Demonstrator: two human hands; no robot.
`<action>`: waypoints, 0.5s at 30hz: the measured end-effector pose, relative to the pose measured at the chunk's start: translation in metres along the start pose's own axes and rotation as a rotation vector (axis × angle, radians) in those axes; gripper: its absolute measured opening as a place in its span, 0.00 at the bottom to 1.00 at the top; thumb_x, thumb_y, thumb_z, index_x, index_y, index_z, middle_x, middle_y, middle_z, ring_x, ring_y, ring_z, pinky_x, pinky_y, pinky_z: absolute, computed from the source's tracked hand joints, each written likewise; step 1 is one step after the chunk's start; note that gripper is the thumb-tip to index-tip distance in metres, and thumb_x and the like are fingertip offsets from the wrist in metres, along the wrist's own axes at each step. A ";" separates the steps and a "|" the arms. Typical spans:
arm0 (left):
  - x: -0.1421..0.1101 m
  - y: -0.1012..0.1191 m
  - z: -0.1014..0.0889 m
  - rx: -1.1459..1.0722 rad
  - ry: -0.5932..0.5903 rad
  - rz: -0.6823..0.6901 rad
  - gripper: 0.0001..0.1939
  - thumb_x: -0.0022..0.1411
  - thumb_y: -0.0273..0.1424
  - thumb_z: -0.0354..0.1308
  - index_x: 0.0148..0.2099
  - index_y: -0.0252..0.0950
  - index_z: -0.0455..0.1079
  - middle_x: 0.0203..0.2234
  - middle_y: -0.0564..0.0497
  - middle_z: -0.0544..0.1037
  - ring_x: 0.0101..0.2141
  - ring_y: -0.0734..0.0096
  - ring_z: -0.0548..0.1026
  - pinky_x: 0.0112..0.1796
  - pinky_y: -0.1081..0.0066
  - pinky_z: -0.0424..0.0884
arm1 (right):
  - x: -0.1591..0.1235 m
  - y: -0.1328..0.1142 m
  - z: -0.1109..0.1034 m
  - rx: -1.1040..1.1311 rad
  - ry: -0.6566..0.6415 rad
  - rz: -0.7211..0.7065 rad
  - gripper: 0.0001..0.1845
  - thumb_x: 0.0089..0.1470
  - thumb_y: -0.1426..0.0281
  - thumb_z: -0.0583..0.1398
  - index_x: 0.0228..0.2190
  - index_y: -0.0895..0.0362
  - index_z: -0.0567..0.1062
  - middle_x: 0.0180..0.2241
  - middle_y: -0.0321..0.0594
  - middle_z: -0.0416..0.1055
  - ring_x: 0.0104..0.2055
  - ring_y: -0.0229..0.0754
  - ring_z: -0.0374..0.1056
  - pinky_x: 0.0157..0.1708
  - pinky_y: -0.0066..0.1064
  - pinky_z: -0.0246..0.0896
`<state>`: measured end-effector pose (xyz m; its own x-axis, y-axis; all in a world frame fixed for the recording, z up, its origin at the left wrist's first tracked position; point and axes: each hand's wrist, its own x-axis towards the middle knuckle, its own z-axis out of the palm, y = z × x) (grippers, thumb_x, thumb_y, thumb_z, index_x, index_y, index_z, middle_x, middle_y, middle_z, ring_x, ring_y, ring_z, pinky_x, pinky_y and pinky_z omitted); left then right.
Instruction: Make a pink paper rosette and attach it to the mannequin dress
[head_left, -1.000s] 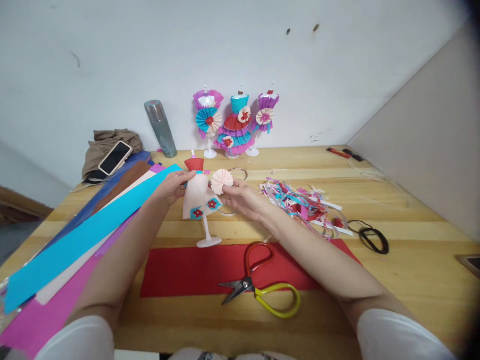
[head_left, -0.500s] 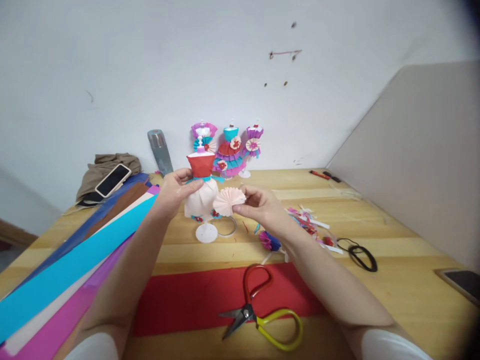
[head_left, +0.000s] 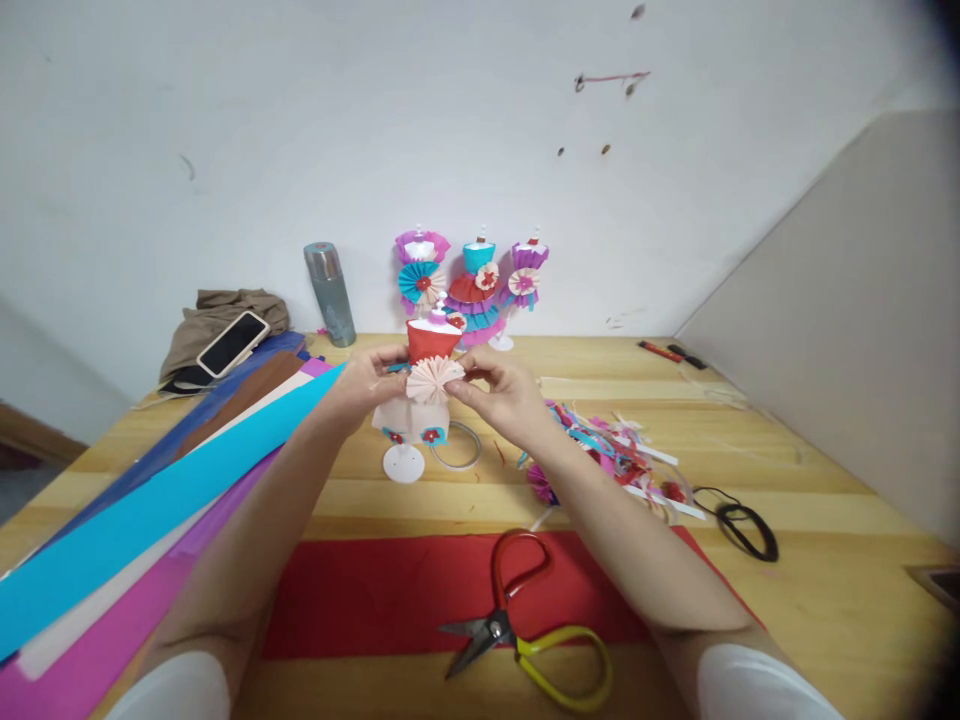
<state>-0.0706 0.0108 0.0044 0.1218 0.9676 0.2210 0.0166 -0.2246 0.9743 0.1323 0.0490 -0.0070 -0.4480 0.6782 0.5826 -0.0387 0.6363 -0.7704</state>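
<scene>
A small dress form (head_left: 433,342) with a red bodice and a pale pink skirt is tilted in front of me, its round white base (head_left: 403,463) low. My left hand (head_left: 369,382) is closed around its waist from the left. With my right hand (head_left: 504,388) I pinch a pleated pale pink paper fan (head_left: 433,380), which lies over the waist of the form. Teal patches with red flowers decorate the skirt's hem. The fan hides the waist and the tips of some left fingers.
Several decorated dress forms (head_left: 480,288) stand by the wall beside a flask (head_left: 330,295). Coloured paper strips (head_left: 172,470) and a phone (head_left: 233,344) lie left. Scissors (head_left: 498,626) rest on red paper (head_left: 360,597). Right are paper scraps (head_left: 622,455), a tape roll (head_left: 459,446) and a black cord (head_left: 747,532).
My right hand has brought the paper fan left onto the waist of the dress form. The form has tilted, its top leaning right. The view has shifted slightly.
</scene>
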 end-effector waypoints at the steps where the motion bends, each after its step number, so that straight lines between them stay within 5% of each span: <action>1: 0.000 -0.001 -0.002 -0.014 -0.008 0.002 0.24 0.43 0.36 0.76 0.43 0.32 0.82 0.40 0.41 0.85 0.40 0.52 0.82 0.42 0.62 0.76 | 0.000 0.002 0.001 -0.020 0.009 -0.006 0.04 0.50 0.68 0.63 0.26 0.55 0.74 0.27 0.35 0.71 0.31 0.39 0.66 0.36 0.34 0.61; 15: 0.000 -0.005 -0.007 -0.041 -0.046 0.074 0.20 0.49 0.36 0.74 0.44 0.32 0.82 0.42 0.42 0.85 0.43 0.54 0.81 0.44 0.64 0.74 | -0.008 -0.009 0.003 -0.055 -0.002 0.042 0.07 0.48 0.66 0.63 0.24 0.55 0.71 0.25 0.34 0.68 0.32 0.39 0.64 0.35 0.33 0.58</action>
<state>-0.0781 0.0127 0.0001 0.1665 0.9421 0.2911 -0.0346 -0.2894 0.9566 0.1333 0.0372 -0.0057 -0.4500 0.7042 0.5493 0.0290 0.6262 -0.7791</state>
